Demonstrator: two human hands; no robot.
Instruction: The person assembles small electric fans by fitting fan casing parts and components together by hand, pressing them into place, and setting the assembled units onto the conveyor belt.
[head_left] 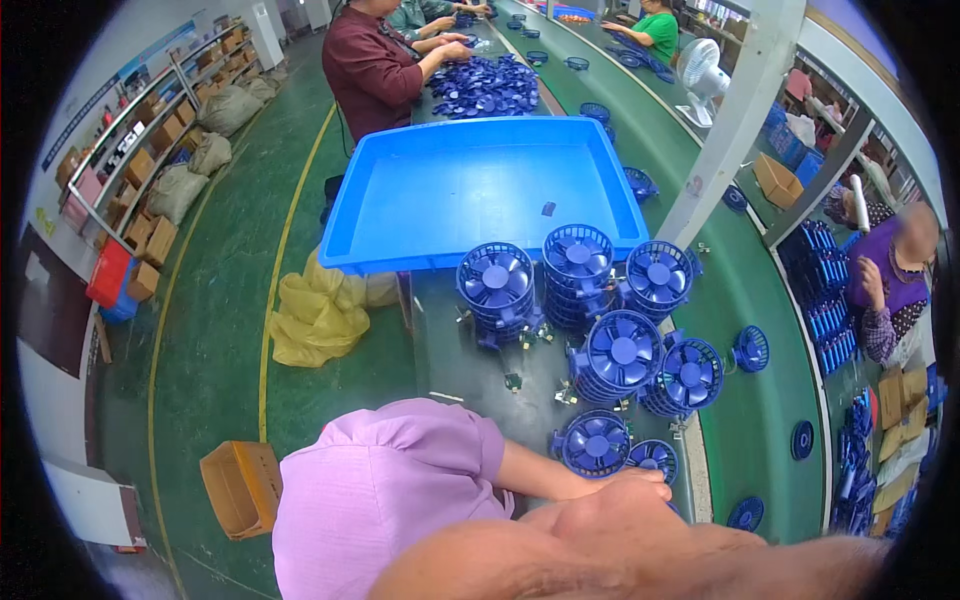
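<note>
My left arm, in a light purple short sleeve, reaches right over the dark worktable (440, 340). My left hand (650, 482) is beside a blue fan housing (652, 458) at the near end of the table. Most of its fingers are hidden, so its grip does not show. Just left of that housing stands another blue round fan housing (595, 443) with blades inside a ring cage. Farther off rise several stacks of the same housings, one topped by a fan housing (624, 350). My right hand does not show; blurred skin covers the lower edge.
A large blue tray (345, 220) sits beyond the stacks, with a small dark piece inside. The green conveyor belt (735, 420) on the right carries scattered housings. A white post (725, 135) rises beside it. Co-workers sit farther along. A yellow bag (318, 315) and cardboard box (240, 490) lie left.
</note>
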